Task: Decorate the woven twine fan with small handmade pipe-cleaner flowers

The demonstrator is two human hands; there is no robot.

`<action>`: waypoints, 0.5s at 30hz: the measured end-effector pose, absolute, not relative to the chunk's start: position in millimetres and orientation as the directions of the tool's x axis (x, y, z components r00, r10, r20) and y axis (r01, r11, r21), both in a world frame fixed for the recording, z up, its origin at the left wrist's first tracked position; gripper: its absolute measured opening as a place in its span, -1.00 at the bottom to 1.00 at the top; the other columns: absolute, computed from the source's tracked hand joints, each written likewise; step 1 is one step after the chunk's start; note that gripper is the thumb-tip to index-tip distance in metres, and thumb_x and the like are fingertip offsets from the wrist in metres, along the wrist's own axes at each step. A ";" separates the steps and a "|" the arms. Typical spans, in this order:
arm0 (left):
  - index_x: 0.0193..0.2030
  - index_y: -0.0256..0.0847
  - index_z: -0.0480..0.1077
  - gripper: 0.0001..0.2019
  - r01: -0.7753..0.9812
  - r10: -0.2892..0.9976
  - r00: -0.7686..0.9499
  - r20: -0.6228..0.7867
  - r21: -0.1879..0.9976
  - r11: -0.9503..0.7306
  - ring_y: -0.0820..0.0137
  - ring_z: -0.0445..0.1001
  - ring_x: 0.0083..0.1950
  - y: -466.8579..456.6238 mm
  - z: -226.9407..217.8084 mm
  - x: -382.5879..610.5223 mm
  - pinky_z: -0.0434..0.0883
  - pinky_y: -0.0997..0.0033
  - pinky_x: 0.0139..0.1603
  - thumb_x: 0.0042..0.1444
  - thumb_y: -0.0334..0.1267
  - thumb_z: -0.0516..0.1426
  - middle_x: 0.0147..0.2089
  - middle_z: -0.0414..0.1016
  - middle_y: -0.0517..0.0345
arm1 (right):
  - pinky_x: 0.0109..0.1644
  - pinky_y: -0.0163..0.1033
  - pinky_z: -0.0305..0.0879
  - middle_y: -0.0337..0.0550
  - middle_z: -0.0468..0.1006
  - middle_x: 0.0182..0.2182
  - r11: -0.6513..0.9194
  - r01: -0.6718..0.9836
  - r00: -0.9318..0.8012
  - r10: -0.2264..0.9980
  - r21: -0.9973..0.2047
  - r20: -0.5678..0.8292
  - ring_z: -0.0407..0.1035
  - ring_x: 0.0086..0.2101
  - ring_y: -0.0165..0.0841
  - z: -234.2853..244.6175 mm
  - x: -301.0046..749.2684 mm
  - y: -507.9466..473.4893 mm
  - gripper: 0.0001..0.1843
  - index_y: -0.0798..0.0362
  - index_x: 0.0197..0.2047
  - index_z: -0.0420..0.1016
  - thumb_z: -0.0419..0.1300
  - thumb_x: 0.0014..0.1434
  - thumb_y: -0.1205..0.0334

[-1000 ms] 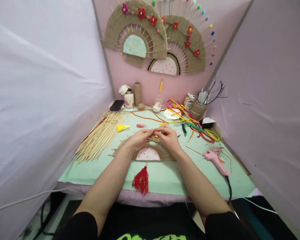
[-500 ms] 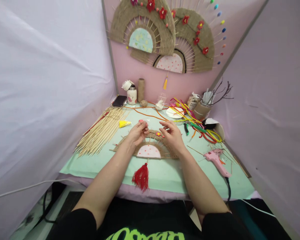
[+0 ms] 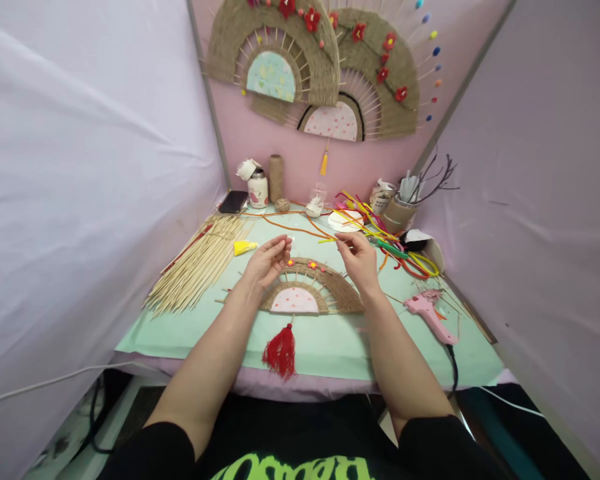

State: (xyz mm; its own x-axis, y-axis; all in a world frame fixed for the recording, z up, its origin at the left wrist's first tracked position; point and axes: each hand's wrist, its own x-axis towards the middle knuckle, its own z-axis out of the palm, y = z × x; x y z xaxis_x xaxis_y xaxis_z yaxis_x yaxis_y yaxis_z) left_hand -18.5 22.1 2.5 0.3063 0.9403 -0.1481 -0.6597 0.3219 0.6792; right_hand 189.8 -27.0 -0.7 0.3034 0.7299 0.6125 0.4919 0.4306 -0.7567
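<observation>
A half-round woven twine fan [image 3: 325,285] lies on the mint green mat [image 3: 180,337], with a dotted pink centre, a few small red flowers near its top and a red tassel [image 3: 281,352] hanging over the table edge. My left hand [image 3: 267,261] hovers just above the fan's left side, fingers curled and pinched on a small clear piece I cannot make out. My right hand [image 3: 359,259] is raised over the fan's right side, thumb and fingers pinched together on something too small to name.
A bundle of bamboo sticks [image 3: 197,263] lies at left beside a yellow tassel [image 3: 243,247]. Coloured pipe cleaners [image 3: 390,243], a pink glue gun [image 3: 430,313], a phone [image 3: 233,201], jars and a twine spool [image 3: 276,177] crowd the back. Two finished fans [image 3: 325,73] hang on the wall.
Both hands lifted off the fan's top edge and moved apart, the left to the left and the right to the right, exposing the small flowers on the fan.
</observation>
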 end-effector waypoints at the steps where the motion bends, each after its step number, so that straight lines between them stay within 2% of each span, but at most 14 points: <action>1: -0.25 -0.32 0.46 -0.83 -0.656 0.946 0.289 -0.147 0.689 0.307 0.58 0.52 -0.37 22.5 1.7 -18.6 0.46 0.64 -0.34 0.02 -0.58 0.21 -0.32 0.57 0.11 | -0.28 -0.24 0.36 -0.13 0.50 -0.25 0.430 0.491 0.311 0.726 -0.758 0.613 0.38 -0.35 -0.38 -0.6 190.8 -26.8 -0.82 0.03 -0.21 0.56 0.16 0.17 0.19; 7: -0.40 -0.27 0.36 -0.78 -0.699 0.967 0.241 -0.086 0.675 0.234 0.64 0.37 -0.51 26.9 -2.3 -19.4 0.36 0.67 -0.45 -0.10 -0.43 0.35 -0.52 0.40 0.32 | -0.30 -0.26 0.36 -0.13 0.51 -0.25 0.436 0.509 0.299 0.719 -0.742 0.628 0.39 -0.33 -0.38 -0.9 190.7 -26.2 -0.82 0.03 -0.22 0.56 0.15 0.17 0.22; 12: -0.50 -0.28 0.27 -0.69 -0.735 0.941 0.317 -0.117 0.597 0.321 0.67 0.21 -0.60 29.8 -0.2 -21.5 0.24 0.69 -0.57 0.04 -0.18 0.30 -0.60 0.24 0.34 | -0.29 -0.26 0.36 -0.12 0.51 -0.26 0.436 0.533 0.279 0.718 -0.725 0.638 0.39 -0.29 -0.36 -1.2 188.7 -26.6 -0.82 0.02 -0.24 0.56 0.14 0.18 0.22; 15: -0.43 -0.31 0.36 -0.80 -0.722 0.940 0.312 -0.137 0.609 0.328 0.66 0.30 -0.54 28.6 1.0 -21.1 0.30 0.69 -0.51 0.14 -0.26 0.22 -0.54 0.35 0.25 | -0.29 -0.25 0.36 -0.11 0.51 -0.25 0.428 0.536 0.278 0.724 -0.728 0.631 0.39 -0.29 -0.35 -0.6 188.4 -27.2 -0.81 0.02 -0.24 0.57 0.13 0.19 0.21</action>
